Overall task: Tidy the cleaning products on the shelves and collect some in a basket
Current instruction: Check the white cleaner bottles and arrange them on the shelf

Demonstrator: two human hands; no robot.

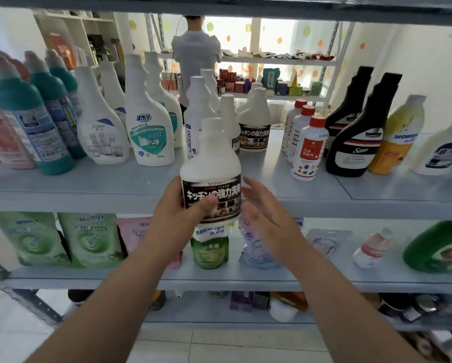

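Left hand (179, 208) gripping white black-labelled bottle (211, 174) upright, right hand (265, 210) open just beside it

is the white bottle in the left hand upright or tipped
Upright: the white bottle has its cap on top and its label text level, gripped by the left hand.

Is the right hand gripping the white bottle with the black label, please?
No, the left hand grips the white bottle, while the right hand is open beside it with fingers straight.
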